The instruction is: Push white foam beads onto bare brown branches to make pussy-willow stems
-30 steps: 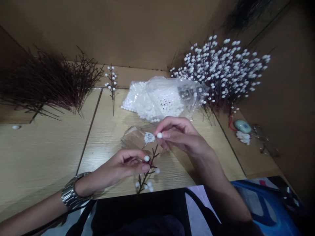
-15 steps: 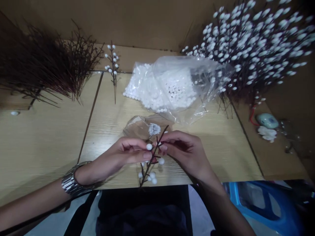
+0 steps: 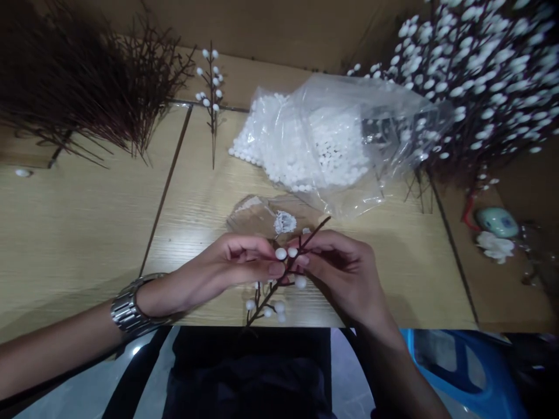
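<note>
A dark brown twig (image 3: 271, 293) with several white berries slants between my hands above the table's near edge. My left hand (image 3: 244, 265) pinches its stem from the left, close to a white berry (image 3: 280, 254). From the right, the thumb and fingers of my right hand (image 3: 338, 262) close at the twig's upper part, beside another white berry (image 3: 293, 252). Just beyond my hands lies a brown sheet (image 3: 248, 216) with a lump of white paste (image 3: 285, 222) on it.
Behind, a clear bag (image 3: 305, 139) holds white berries. One berried twig (image 3: 213, 110) lies left of it. Bare brown twigs (image 3: 87, 87) are heaped at the far left, berried stems (image 3: 476, 75) at the far right. A mint-green object (image 3: 496, 222) and white flower (image 3: 495, 247) sit on the right.
The view has shifted, so the table things appear displaced. The twig leans further right, and a white berry now shows clearly at its upper part by my right fingertips.
</note>
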The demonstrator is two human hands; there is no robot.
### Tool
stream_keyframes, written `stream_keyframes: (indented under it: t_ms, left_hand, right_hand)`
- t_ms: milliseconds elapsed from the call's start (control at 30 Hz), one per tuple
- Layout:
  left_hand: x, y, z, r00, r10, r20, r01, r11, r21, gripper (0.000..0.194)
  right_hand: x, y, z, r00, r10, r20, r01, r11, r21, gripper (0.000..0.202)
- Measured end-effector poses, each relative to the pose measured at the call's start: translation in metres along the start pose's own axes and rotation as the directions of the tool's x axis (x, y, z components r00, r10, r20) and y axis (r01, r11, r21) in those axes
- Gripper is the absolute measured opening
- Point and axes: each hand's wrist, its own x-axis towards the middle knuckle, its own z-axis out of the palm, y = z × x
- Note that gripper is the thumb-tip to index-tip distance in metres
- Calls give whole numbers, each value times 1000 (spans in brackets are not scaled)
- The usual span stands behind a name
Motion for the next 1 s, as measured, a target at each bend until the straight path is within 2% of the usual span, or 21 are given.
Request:
stream_keyframes:
  t_ms: [167, 300, 633, 767, 1000]
  left_hand:
    - [1, -3, -2, 999, -17, 34, 18, 999, -37, 7]
    - [3, -3, -2, 999, -42, 9, 43, 999, -10, 9]
    - [4, -5, -5, 999, -24, 41, 27, 998, -62, 6]
    - [5, -4, -4, 998, -46, 43, 49, 996, -75, 5]
    - [4, -4, -5, 998, -48, 44, 52, 995, -80, 5]
  right_hand:
    - [0, -1, 1, 1000, -9, 27, 9, 1000, -16, 17]
    - [0, 1, 1, 998, -39, 40, 39, 999, -20, 22]
    - [-1, 4, -1, 995, -65, 79, 70, 996, -50, 25]
    - [-1, 3, 0, 997, -35, 61, 38, 999, -35, 31]
    - [0, 1, 1, 997, -39, 61, 39, 999, 2, 25]
